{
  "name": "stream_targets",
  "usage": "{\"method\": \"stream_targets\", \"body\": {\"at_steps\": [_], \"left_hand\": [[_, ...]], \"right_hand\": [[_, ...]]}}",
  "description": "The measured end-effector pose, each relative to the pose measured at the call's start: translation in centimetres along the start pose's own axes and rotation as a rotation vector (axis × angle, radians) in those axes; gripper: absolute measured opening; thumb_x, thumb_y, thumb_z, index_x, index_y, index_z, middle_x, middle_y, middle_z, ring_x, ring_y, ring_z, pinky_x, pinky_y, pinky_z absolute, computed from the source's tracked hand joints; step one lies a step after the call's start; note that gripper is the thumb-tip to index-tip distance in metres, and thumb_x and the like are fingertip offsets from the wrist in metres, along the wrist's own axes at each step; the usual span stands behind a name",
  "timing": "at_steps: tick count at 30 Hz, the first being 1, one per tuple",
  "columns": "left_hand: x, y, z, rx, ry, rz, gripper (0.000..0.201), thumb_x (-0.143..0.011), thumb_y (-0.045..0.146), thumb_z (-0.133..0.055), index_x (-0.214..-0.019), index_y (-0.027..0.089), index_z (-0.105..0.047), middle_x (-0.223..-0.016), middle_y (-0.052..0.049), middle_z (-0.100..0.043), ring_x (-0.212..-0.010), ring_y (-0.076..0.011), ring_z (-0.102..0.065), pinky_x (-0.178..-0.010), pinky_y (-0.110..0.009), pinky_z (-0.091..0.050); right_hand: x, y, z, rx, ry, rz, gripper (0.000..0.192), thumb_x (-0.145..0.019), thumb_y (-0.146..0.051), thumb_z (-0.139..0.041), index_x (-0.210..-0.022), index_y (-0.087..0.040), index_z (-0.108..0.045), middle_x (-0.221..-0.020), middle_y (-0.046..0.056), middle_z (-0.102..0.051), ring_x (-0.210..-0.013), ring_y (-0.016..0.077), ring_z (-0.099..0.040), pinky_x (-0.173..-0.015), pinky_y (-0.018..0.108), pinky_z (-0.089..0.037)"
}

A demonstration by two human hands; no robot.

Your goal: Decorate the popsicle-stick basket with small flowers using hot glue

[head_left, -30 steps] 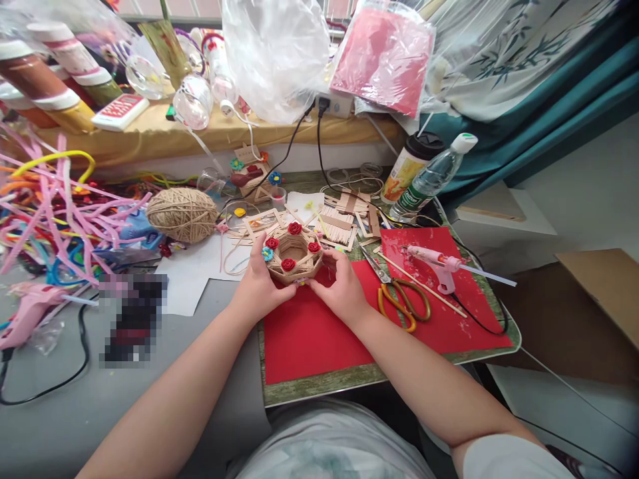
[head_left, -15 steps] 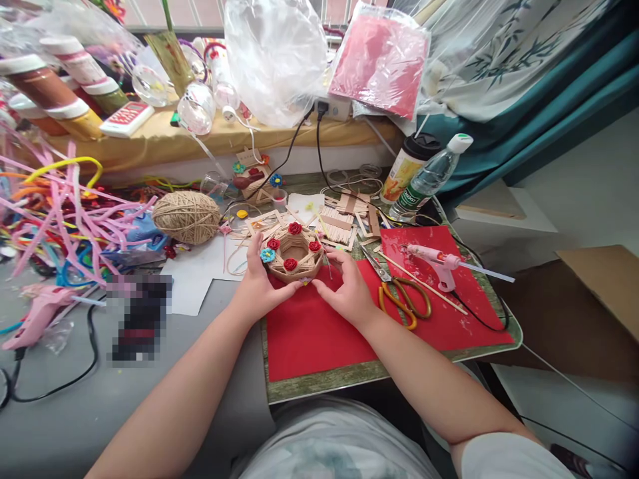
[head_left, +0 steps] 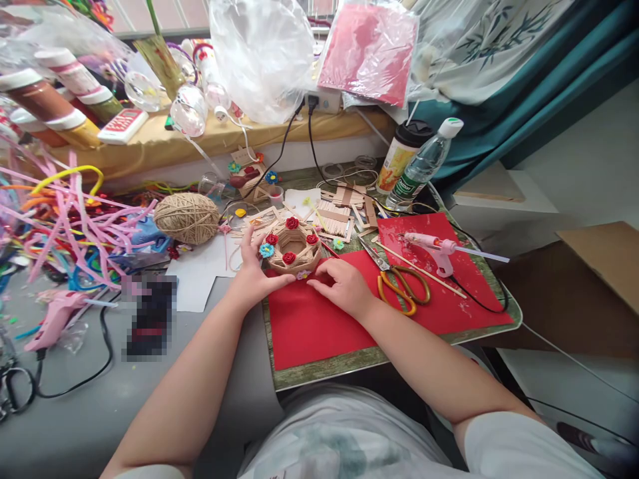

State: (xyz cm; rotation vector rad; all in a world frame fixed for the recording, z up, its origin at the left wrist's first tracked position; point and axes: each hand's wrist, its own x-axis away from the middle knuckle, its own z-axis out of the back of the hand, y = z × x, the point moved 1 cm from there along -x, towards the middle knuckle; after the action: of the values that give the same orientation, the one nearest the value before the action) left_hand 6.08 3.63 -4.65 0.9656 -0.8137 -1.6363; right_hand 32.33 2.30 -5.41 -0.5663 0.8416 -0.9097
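The twine ball [head_left: 187, 219] sits beyond the left hand [head_left: 250, 281], which is spread wide around the left of the rose-topped stick box [head_left: 304, 258], probably steadying it. The box is at the back of the red sheet [head_left: 319, 326], perhaps laid to protect the table [head_left: 324, 370]. The right hand [head_left: 342, 286] curls alongside, thumb and fingertips narrowly parted; contact is unclear. Scissors [head_left: 402, 281] lie rightward, handily near.

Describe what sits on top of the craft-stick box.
Four red roses sit around the top of the craft-stick box. What lies directly beneath them is covered and cannot be seen.
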Motion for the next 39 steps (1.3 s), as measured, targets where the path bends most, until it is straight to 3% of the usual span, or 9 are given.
{"method": "stream_targets", "body": {"at_steps": [1,5,10,15,19,24,30,34,39], "left_hand": [[0.1,0.4,0.0,-0.043,-0.022,0.007,0.144,-0.069,0.047,-0.096,-0.168,0.028,0.006,-0.169,-0.024,-0.033,-0.158,-0.0372,-0.04,-0.127,-0.059,-0.036],[0.4,1.3,-0.3,-0.111,0.02,0.037,0.14,-0.071,0.041,-0.095,-0.169,0.03,0.005,-0.165,-0.022,-0.04,-0.155,-0.0365,-0.045,-0.126,-0.059,-0.037],[0.2,1.1,-0.8,-0.018,0.079,0.04,0.137,-0.073,0.042,-0.093,-0.169,0.028,0.002,-0.155,-0.023,-0.053,-0.14,-0.0356,-0.061,-0.121,-0.06,-0.045],[0.1,0.5,-0.5,0.075,0.128,0.101,0.124,-0.081,0.044,-0.085,-0.168,0.027,0.002,-0.144,-0.02,-0.062,-0.126,-0.0339,-0.071,-0.113,-0.06,-0.052],[0.1,0.3,-0.4,0.122,0.127,0.134,0.116,-0.087,0.049,-0.079,-0.167,0.027,0.002,-0.138,-0.018,-0.065,-0.119,-0.0318,-0.074,-0.106,-0.058,-0.057],[0.7,1.3,-1.0,0.05,0.128,0.114,0.12,-0.083,0.05,-0.083,-0.168,0.027,-0.002,-0.131,-0.018,-0.067,-0.105,-0.0292,-0.077,-0.095,-0.052,-0.062],[1.1,2.7,-1.4,-0.017,0.09,0.133,0.122,-0.081,0.05,-0.085,-0.168,0.03,-0.002,-0.137,-0.018,-0.064,-0.107,-0.0306,-0.076,-0.097,-0.053,-0.061],[1.0,2.7,-1.2,-0.044,0.087,0.132,0.12,-0.083,0.051,-0.082,-0.168,0.027,-0.001,-0.14,-0.02,-0.062,-0.116,-0.0323,-0.073,-0.103,-0.055,-0.058],[1.1,2.6,-1.2,-0.061,0.109,0.139,0.123,-0.08,0.053,-0.085,-0.169,0.028,-0.003,-0.138,-0.019,-0.064,-0.109,-0.0321,-0.075,-0.099,-0.056,-0.059]], "right_hand": [[-0.1,0.2,-0.3,0.032,0.001,0.005,0.012,-0.093,-0.032,-0.076,-0.099,-0.026,-0.068,-0.096,0.006,-0.073,-0.094,0.0273,-0.07,-0.09,0.045,-0.06],[-0.2,0.7,-0.9,0.066,0.098,-0.033,0.049,-0.082,-0.016,-0.078,-0.126,-0.026,-0.059,-0.134,0.014,-0.064,-0.13,0.0343,-0.06,-0.11,0.056,-0.055],[-0.6,0.7,-1.0,-0.044,0.126,-0.025,0.052,-0.086,-0.022,-0.08,-0.13,-0.028,-0.053,-0.146,0.015,-0.061,-0.14,0.0329,-0.058,-0.116,0.057,-0.053],[-0.8,-0.1,-0.4,-0.087,0.122,0.073,0.05,-0.095,-0.028,-0.075,-0.139,-0.031,-0.051,-0.154,0.013,-0.059,-0.143,0.0304,-0.057,-0.118,0.057,-0.052],[-0.6,-0.9,0.2,-0.08,0.133,0.148,0.047,-0.098,-0.031,-0.072,-0.14,-0.033,-0.051,-0.155,0.012,-0.059,-0.145,0.0305,-0.055,-0.12,0.059,-0.048],[-0.5,-0.7,0.2,-0.075,0.193,0.082,0.053,-0.09,-0.042,-0.082,-0.134,-0.032,-0.055,-0.142,0.013,-0.064,-0.139,0.0344,-0.058,-0.116,0.06,-0.051],[-0.7,0.0,0.1,-0.114,0.244,0.021,0.043,-0.089,-0.044,-0.084,-0.123,-0.031,-0.061,-0.131,0.011,-0.067,-0.129,0.033,-0.062,-0.109,0.056,-0.056],[-0.8,-0.1,0.2,-0.117,0.247,0.027,0.039,-0.09,-0.044,-0.083,-0.119,-0.03,-0.062,-0.131,0.011,-0.067,-0.13,0.033,-0.062,-0.111,0.057,-0.054],[-0.9,-0.3,0.4,-0.097,0.235,0.048,0.041,-0.088,-0.043,-0.085,-0.119,-0.03,-0.061,-0.132,0.011,-0.066,-0.131,0.0333,-0.061,-0.112,0.058,-0.053]]}}
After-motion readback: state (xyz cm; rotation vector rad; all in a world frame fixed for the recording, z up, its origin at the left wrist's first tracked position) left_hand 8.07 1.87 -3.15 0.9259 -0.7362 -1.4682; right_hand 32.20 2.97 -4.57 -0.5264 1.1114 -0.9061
